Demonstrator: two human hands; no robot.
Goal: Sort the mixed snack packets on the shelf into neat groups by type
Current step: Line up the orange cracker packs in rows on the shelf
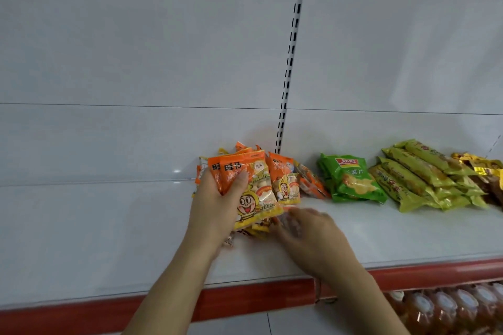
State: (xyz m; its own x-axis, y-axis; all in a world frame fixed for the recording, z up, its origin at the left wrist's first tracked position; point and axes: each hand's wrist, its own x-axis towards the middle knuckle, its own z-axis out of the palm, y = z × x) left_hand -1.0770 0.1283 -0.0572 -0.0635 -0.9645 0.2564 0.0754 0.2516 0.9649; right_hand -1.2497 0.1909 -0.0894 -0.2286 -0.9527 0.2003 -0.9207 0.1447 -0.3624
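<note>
Orange packets (246, 185), at least two, in left grip (217, 207); right hand (307, 234) blurred, fingers loose, empty.

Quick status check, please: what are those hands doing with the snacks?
Left hand grips orange packets. Right hand blurred, reaching in beside them. Green chip bags grouped apart. Nothing blocking.

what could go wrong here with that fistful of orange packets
1. The left hand grips several orange snack packets fanned loosely; the lowest ones may slip onto the shelf.
2. The right hand is blurred near the bundle's bottom and might knock packets loose.
3. The orange pile beside it leans toward the green chip bags, so groups may mix again.
</note>
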